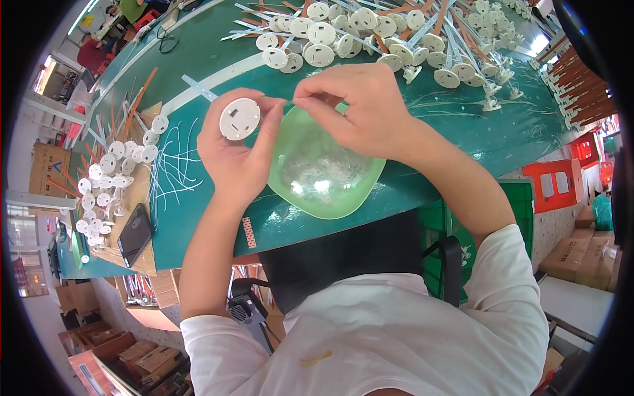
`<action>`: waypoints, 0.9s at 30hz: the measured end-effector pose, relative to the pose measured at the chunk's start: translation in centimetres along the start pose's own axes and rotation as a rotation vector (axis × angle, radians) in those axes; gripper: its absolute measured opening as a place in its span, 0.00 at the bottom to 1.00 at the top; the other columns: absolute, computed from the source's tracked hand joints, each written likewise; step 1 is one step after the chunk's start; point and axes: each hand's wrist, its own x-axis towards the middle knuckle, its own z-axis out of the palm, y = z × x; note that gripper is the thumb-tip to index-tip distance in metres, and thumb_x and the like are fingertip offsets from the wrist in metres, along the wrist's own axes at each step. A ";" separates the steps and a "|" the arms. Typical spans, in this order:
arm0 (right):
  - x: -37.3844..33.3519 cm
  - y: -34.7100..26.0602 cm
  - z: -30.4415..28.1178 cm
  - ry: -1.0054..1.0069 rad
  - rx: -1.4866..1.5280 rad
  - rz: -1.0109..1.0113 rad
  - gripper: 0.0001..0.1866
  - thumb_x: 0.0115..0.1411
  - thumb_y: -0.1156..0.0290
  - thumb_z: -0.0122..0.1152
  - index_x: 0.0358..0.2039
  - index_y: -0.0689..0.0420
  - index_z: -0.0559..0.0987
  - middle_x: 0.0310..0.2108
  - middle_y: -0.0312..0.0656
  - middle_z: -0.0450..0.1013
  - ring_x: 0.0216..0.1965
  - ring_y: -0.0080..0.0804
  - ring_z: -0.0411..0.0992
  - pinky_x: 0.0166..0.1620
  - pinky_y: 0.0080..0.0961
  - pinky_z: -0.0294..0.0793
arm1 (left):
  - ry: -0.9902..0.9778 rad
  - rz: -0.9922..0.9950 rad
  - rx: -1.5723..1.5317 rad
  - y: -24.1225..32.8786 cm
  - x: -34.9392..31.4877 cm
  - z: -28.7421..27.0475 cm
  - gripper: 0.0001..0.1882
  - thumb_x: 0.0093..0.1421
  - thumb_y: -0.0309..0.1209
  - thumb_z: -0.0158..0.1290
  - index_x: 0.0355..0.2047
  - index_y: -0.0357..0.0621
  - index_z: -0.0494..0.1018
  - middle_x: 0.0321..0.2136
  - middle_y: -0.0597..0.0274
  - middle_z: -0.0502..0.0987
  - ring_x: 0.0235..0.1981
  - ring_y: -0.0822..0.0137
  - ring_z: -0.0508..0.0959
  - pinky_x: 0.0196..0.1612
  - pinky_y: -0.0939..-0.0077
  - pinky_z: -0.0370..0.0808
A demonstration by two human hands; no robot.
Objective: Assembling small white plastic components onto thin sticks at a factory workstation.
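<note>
My left hand (234, 155) holds a round white plastic disc (239, 119) upright between thumb and fingers, above the green table (462, 125). My right hand (360, 105) pinches a thin, small clear part beside the disc's right edge, fingertips almost touching the left fingers. Directly beneath both hands stands a light green bowl (327, 168) filled with several small clear plastic pieces.
A big heap of white discs on stalks (389, 36) covers the far side of the table. More white discs (109, 175) and thin white wires (175, 165) lie at the left on cardboard, beside a black phone (135, 233). Orange crates (558, 185) and cardboard boxes stand at the right.
</note>
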 end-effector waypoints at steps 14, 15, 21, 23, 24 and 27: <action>-0.2 -0.9 0.9 0.286 -0.021 -0.275 0.06 0.50 0.80 0.67 0.30 0.60 0.81 0.26 0.42 0.79 0.24 0.36 0.79 0.27 0.22 0.77 | -0.294 -0.045 -0.324 0.6 -0.1 0.4 0.32 0.71 0.39 0.47 0.69 0.40 0.51 0.64 0.38 0.61 0.61 0.56 0.69 0.60 0.62 0.69; -0.2 -0.9 1.0 0.289 -0.021 -0.275 0.06 0.50 0.80 0.67 0.30 0.60 0.81 0.26 0.42 0.79 0.24 0.36 0.79 0.27 0.22 0.77 | -0.272 -0.052 -0.356 0.7 -0.2 0.2 0.30 0.69 0.36 0.50 0.67 0.42 0.55 0.63 0.36 0.63 0.59 0.57 0.70 0.60 0.63 0.70; -0.4 -1.3 1.3 0.305 0.014 -0.310 0.08 0.48 0.81 0.68 0.30 0.60 0.81 0.26 0.41 0.79 0.25 0.39 0.78 0.28 0.25 0.78 | -0.182 -0.054 -0.420 0.8 -0.4 0.3 0.25 0.67 0.26 0.51 0.63 0.35 0.61 0.56 0.39 0.72 0.52 0.61 0.77 0.54 0.69 0.73; -0.5 -1.1 1.2 0.303 0.015 -0.317 0.08 0.48 0.81 0.68 0.30 0.60 0.81 0.26 0.42 0.79 0.25 0.38 0.78 0.28 0.25 0.78 | -0.196 -0.044 -0.413 0.8 -0.3 0.3 0.25 0.66 0.26 0.52 0.62 0.35 0.62 0.55 0.40 0.73 0.52 0.62 0.77 0.53 0.70 0.74; -0.5 -1.1 1.2 0.305 0.016 -0.316 0.08 0.48 0.81 0.68 0.30 0.60 0.81 0.26 0.42 0.79 0.25 0.38 0.78 0.28 0.25 0.78 | -0.209 -0.036 -0.407 0.7 -0.3 0.3 0.25 0.66 0.26 0.53 0.62 0.35 0.63 0.54 0.41 0.74 0.51 0.63 0.77 0.53 0.70 0.74; -0.6 -1.2 1.4 0.265 -0.019 -0.304 0.08 0.48 0.81 0.68 0.30 0.60 0.81 0.27 0.42 0.79 0.25 0.39 0.78 0.28 0.26 0.77 | -0.248 -0.083 -0.274 1.0 -0.2 -0.2 0.25 0.65 0.25 0.54 0.61 0.34 0.66 0.54 0.41 0.74 0.51 0.65 0.76 0.52 0.72 0.74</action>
